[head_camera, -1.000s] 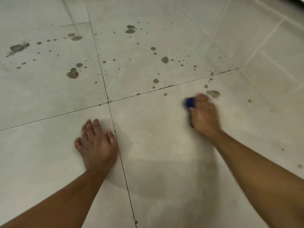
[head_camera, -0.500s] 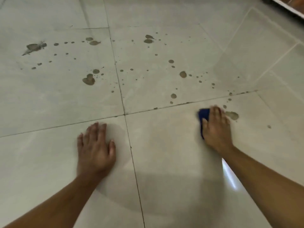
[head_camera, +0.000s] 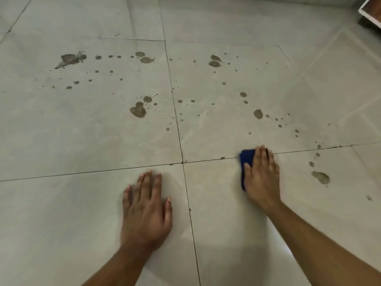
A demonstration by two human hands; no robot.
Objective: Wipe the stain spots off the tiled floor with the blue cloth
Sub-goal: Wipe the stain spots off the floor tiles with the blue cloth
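The right hand (head_camera: 260, 176) lies palm down on the blue cloth (head_camera: 246, 162), fingers pressed flat over it rather than curled round it, so the cloth is pinned to the tiled floor (head_camera: 82, 203) under the palm with only its left edge and a corner showing beside the thumb and index finger. The cloth now sits right on the grout line (head_camera: 208, 159) that runs across the floor, its upper corner just over the seam; half a second ago it sat on the near tile just below that seam, with the big blotch (head_camera: 320, 177) close beside the fingertips, and now that blotch lies well apart to the right and unwiped. The stroke has therefore travelled left and away from the person, toward the dark crumbs lodged in the seam (head_camera: 222, 157) just left of the cloth. The left hand (head_camera: 145, 207) is spread open and flat on the near left tile, holding nothing, bracing the body; it looks as it did in both earlier views. Beyond the seam the 2 far tiles carry nearly all the mess: a heart-shaped blot (head_camera: 138, 110), a splashed smear (head_camera: 69, 59) far left, paired drops (head_camera: 214, 60) and a scatter of small dots. Judging from that, the work is barely begun; the near tiles look clean apart from the blotch and a few specks to the right.
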